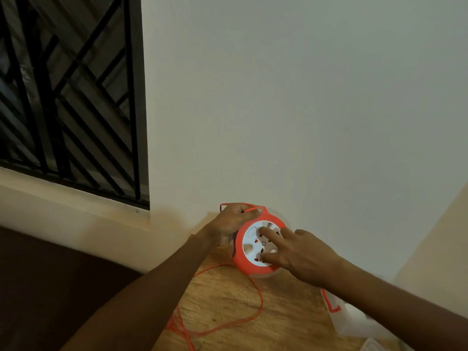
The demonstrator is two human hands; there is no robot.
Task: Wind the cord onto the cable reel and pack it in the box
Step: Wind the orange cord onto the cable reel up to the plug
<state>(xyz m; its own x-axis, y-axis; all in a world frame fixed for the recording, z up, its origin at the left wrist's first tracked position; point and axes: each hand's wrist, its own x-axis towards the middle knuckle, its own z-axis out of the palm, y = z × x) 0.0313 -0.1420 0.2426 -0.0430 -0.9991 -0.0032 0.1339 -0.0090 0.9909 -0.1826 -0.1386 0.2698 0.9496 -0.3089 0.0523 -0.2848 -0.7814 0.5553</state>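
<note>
Wooden table (228,300) — orange cord (255,315) loose; white wall (304,97), barred window (71,97).

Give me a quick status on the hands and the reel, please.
Left hand shut on the reel handle. Right hand open, fingers on the reel's white face. Much cord loose on the table. White box partly hidden under right arm.

Reel: we see the cable reel (255,245) on the table (228,300), near the wall (304,110).
Hands: our left hand (234,219) is at its upper left, our right hand (301,254) on its face.
Cord: the cord (253,315) trails across the table below the reel.
Box: the box (354,323) lies right of the cord, under our right forearm.
Window: the window (68,97) is up left.
</note>
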